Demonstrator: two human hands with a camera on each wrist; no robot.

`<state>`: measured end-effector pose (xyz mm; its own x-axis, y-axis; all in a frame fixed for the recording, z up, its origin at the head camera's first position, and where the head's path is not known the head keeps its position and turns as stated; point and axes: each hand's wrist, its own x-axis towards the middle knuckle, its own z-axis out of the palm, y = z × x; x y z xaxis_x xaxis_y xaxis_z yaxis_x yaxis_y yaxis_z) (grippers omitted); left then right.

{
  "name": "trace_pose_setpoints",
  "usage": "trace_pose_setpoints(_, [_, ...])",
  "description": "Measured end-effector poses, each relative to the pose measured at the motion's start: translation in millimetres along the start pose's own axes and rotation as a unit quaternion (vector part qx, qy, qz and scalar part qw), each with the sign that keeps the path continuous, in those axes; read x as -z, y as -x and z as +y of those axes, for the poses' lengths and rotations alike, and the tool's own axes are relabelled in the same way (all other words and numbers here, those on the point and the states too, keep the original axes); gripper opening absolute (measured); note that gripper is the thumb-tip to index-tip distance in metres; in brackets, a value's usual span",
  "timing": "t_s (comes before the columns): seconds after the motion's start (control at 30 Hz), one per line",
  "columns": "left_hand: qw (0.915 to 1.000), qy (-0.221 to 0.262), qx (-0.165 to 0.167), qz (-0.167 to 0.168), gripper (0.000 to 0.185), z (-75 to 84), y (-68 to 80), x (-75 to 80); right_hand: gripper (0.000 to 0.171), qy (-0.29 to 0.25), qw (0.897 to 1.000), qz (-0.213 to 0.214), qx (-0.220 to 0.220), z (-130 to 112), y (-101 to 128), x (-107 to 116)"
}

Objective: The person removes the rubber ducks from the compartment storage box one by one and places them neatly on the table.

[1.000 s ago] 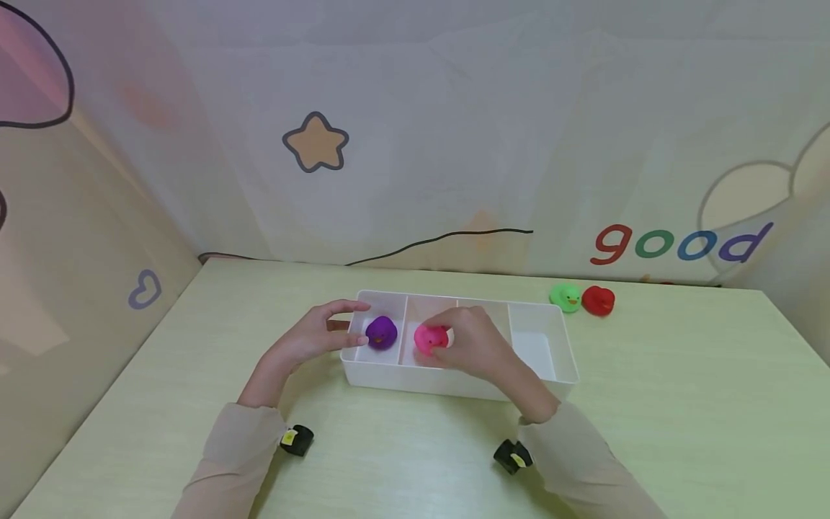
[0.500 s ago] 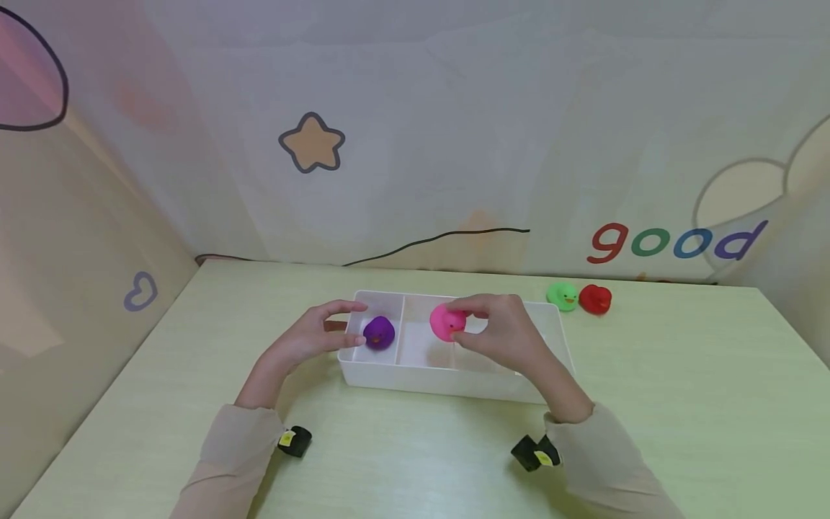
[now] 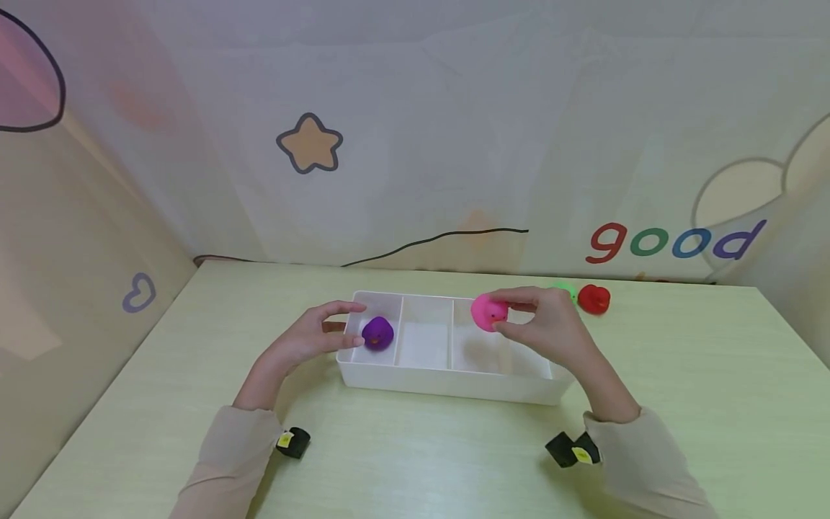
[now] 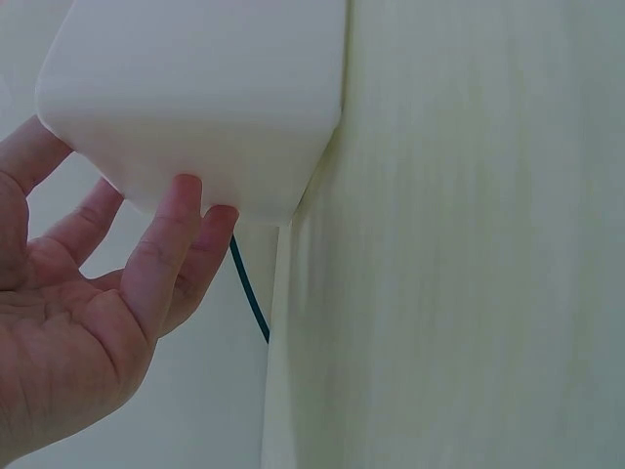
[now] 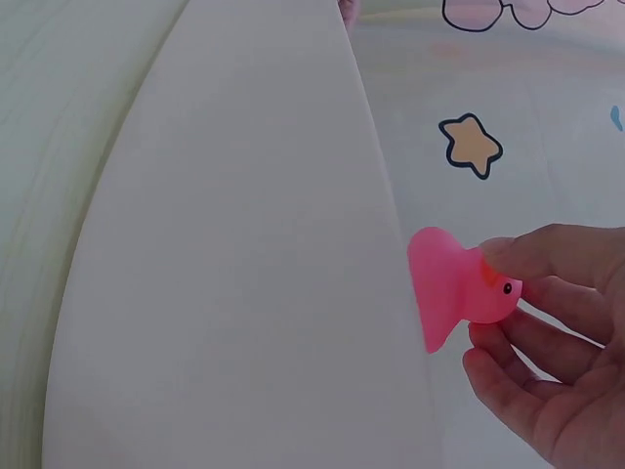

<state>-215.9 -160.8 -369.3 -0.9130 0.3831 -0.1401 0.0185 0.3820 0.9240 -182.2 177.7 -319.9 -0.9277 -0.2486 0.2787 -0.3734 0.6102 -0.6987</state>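
A white divided storage box (image 3: 447, 386) stands on the table, with a purple rubber duck (image 3: 378, 333) in its leftmost compartment. My left hand (image 3: 311, 334) holds the box's left end; the left wrist view shows fingertips (image 4: 186, 191) against the end wall (image 4: 195, 147). My right hand (image 3: 551, 321) pinches a pink rubber duck (image 3: 488, 313) between thumb and fingers, raised above the third compartment. In the right wrist view the pink duck (image 5: 454, 288) is sideways, beyond the box's wall (image 5: 234, 244).
Behind the box's right end, a red rubber duck (image 3: 594, 299) sits on the table. A green duck (image 3: 565, 290) beside it is mostly hidden by my right hand. A printed cloth wall (image 3: 415, 144) rises along the table's back edge.
My right hand has lifted the pink duck out of the second compartment and carried it rightward over the third. The left hand keeps its place at the box's end.
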Motion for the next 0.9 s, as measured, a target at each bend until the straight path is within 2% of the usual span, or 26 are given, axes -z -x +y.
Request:
trace_pose_setpoints(0.37, [1.0000, 0.004, 0.000, -0.001, 0.058, -1.5, -0.4, 0.5, 0.035, 0.024, 0.996, 0.017, -0.079, 17.7, 6.7, 29.7])
trace_pose_setpoints(0.63, [1.0000, 0.005, -0.002, -0.001, 0.058, -1.3, 0.5, 0.4, 0.037, 0.009, 0.996, 0.052, -0.073, 36.0, 10.2, 45.8])
trace_pose_setpoints(0.9, [1.0000, 0.006, 0.001, 0.001, 0.057, -0.1, 0.8, 0.4, 0.038, 0.016, 0.993, 0.069, -0.095, 55.8, 12.0, 54.5])
